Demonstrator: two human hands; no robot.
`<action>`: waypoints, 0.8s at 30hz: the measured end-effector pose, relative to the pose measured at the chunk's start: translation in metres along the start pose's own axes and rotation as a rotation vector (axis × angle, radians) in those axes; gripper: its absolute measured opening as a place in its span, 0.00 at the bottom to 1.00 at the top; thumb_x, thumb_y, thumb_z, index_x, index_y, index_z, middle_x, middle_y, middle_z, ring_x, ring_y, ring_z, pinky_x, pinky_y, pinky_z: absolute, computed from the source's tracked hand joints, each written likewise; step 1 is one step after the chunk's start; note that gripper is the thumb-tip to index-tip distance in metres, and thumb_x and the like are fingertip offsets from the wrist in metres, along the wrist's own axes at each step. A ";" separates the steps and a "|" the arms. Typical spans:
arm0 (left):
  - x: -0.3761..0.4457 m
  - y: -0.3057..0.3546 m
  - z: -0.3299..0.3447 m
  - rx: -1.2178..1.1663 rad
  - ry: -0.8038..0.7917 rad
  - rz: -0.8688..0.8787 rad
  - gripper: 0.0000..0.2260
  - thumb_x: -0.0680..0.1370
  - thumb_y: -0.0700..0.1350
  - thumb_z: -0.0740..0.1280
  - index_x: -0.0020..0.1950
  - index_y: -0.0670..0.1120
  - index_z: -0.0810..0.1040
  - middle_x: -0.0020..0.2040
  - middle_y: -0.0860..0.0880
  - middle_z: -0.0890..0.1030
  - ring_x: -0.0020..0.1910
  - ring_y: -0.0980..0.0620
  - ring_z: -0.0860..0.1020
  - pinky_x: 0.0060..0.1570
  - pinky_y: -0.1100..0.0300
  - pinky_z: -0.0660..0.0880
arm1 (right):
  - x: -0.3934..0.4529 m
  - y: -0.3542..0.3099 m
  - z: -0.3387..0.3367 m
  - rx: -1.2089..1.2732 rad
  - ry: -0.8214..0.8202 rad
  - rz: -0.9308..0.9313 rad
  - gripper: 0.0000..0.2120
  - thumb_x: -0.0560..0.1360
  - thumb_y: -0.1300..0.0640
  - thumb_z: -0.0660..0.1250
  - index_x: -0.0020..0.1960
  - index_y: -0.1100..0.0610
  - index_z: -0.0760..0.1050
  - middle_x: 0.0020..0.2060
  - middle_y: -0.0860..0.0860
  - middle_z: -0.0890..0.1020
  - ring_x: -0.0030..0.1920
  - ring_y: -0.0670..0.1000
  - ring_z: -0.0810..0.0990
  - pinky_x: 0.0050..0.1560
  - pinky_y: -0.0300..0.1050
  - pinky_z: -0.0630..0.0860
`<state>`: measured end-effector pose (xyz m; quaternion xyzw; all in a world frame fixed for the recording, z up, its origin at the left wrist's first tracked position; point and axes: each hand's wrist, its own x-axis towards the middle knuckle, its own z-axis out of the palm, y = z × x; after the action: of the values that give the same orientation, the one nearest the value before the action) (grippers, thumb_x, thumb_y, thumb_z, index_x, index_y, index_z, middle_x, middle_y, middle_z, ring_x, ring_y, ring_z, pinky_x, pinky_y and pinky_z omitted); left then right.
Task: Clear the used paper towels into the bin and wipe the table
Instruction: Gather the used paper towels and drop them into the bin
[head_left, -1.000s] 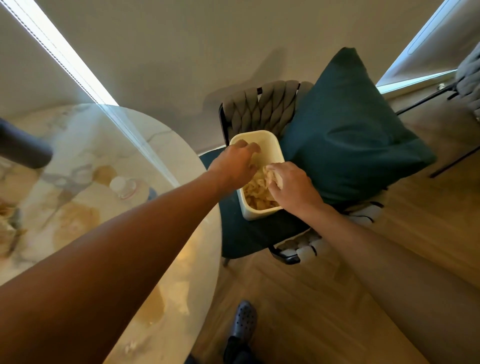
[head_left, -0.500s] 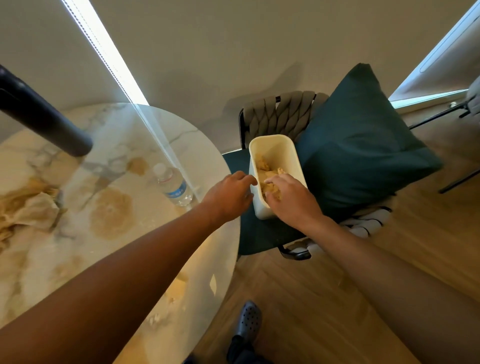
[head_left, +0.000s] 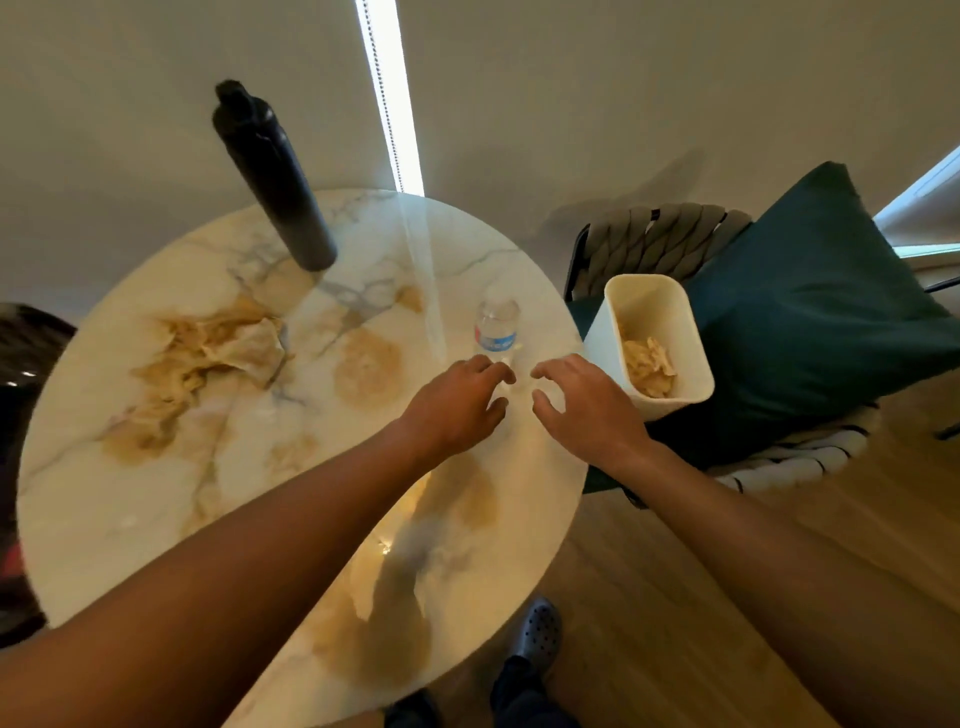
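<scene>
we've got both hands over the table (head_left: 156, 519) near its right edge, both empty w/ fingers loosely spread. left hand (head_left: 457, 402) and right hand (head_left: 584, 402) sit side by side, just this side of the small water bottle (head_left: 496, 325).

the thing to go for next, we reckon, is the pile of used paper towels (head_left: 208, 358): it lies well off to the left of both hands, toward the far-left part of the table, a crumpled heap strung out roughly from upper right to lower left. left hand is the nearer one, so it prob leads the reach.

the bin (head_left: 657, 312) stands on the chair at the right, just beside the right hand (some towels already in it), so the carry runs left to right across the table. tall dark bottle (head_left: 272, 176) stands beyond the pile, clear of that path.
</scene>
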<state>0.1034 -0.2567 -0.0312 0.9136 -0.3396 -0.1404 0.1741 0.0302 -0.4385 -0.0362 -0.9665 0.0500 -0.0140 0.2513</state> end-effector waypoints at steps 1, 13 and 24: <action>-0.011 -0.012 -0.005 0.002 0.008 -0.011 0.15 0.81 0.50 0.64 0.68 0.51 0.73 0.65 0.47 0.76 0.62 0.47 0.75 0.56 0.51 0.77 | 0.000 -0.012 0.006 0.003 0.000 -0.013 0.15 0.79 0.48 0.67 0.64 0.50 0.77 0.61 0.48 0.80 0.58 0.49 0.79 0.58 0.45 0.77; -0.139 -0.160 -0.056 -0.013 0.115 -0.230 0.14 0.81 0.51 0.64 0.66 0.51 0.75 0.60 0.50 0.77 0.60 0.50 0.76 0.53 0.50 0.77 | 0.027 -0.168 0.088 -0.005 -0.068 -0.200 0.12 0.78 0.51 0.67 0.61 0.51 0.79 0.57 0.48 0.80 0.53 0.53 0.81 0.51 0.49 0.80; -0.228 -0.290 -0.070 -0.035 0.138 -0.429 0.15 0.78 0.48 0.67 0.65 0.50 0.75 0.63 0.48 0.76 0.60 0.46 0.75 0.57 0.47 0.75 | 0.053 -0.272 0.163 0.032 -0.191 -0.330 0.12 0.78 0.51 0.65 0.61 0.50 0.78 0.58 0.48 0.79 0.55 0.53 0.79 0.52 0.52 0.79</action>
<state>0.1291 0.1173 -0.0571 0.9691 -0.1223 -0.1172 0.1792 0.1161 -0.1284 -0.0462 -0.9544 -0.1334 0.0359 0.2646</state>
